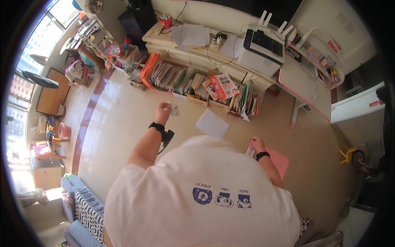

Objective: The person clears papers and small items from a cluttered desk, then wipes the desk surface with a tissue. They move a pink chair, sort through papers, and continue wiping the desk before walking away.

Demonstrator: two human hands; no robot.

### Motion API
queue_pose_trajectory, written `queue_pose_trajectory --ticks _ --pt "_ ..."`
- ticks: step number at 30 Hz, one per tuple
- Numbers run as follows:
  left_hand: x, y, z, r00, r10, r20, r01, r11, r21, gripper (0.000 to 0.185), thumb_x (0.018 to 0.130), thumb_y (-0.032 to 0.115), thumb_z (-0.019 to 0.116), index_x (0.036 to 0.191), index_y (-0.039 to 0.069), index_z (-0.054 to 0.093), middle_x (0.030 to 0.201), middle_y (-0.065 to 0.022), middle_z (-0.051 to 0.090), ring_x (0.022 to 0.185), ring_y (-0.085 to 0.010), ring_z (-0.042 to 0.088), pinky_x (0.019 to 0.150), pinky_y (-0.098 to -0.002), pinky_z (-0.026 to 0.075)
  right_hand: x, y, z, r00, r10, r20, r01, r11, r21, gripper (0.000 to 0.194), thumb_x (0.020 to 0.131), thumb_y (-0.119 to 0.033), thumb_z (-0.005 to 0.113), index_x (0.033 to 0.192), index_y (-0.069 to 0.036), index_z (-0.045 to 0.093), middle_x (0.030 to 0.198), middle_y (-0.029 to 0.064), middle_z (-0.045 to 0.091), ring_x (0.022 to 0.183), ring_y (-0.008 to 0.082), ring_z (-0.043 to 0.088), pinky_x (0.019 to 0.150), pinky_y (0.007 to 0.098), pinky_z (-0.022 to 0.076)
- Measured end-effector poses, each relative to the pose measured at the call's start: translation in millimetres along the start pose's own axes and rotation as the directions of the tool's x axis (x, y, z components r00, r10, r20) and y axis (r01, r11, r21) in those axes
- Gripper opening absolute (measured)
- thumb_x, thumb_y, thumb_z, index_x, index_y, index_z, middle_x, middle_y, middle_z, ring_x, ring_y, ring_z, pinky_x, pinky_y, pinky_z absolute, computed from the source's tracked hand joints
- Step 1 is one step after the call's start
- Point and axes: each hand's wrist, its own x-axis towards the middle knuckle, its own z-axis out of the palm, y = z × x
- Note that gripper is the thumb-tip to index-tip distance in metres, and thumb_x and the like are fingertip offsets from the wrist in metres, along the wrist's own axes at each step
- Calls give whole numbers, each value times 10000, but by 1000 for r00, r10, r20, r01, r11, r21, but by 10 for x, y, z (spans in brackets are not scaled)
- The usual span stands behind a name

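My left hand [162, 112], at the end of an outstretched arm, is closed on a small pale crumpled item [173, 109], perhaps a tissue or thin plastic, above the tiled floor. My right hand [256, 144] is closed at the edge of a pink stool or chair [279, 162]; a white strip-like part [250, 151] shows just below its fingers, and whether the hand grips it I cannot tell. Sheets of white paper [212, 123] lie on the floor between the hands. Beyond them stand boxes packed with books and papers [197, 103], with a red and white book [223, 86] lying on top.
A long low cabinet [191, 55] carries papers, cables and a white printer [262, 51]. To the right stands a pink-edged desk [308, 86]. Containers and bags [128, 57] crowd the far left, and a blue cushioned sofa [88, 210] is at the lower left.
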Motion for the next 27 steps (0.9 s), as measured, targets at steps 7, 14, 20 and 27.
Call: queue_pose_trajectory --ticks 7,14,20,27 --pt "-15 -68 17 999 2 44 -1 1000 -22 205 811 101 619 1000 25 647 951 -149 685 919 -271 644 824 -351 487 -112 -24 -71 995 -96 -12 96 995 -17 200 791 -221 630 888 -70 718 836 141 699 777 247 679 713 344 512" --pt "21 -33 127 995 16 102 -22 998 60 201 813 116 626 997 41 653 965 -149 684 950 -266 637 832 -349 483 -310 210 99 997 -46 -66 46 999 2 229 796 -249 633 921 -79 723 888 139 701 850 256 676 763 338 511" --pt "184 23 288 975 91 201 -113 988 102 221 790 123 639 1003 63 646 979 -128 685 979 -275 634 838 -361 480 -674 316 251 993 96 -65 -93 994 50 239 831 -244 621 911 -43 721 865 119 696 836 232 660 749 331 498" --pt "399 16 459 936 142 321 -179 980 91 230 775 117 655 1001 72 644 978 -120 684 982 -279 633 846 -366 480 -1051 293 461 984 -1 -178 13 998 69 299 800 -298 627 894 -22 696 864 190 675 840 295 665 742 383 498"
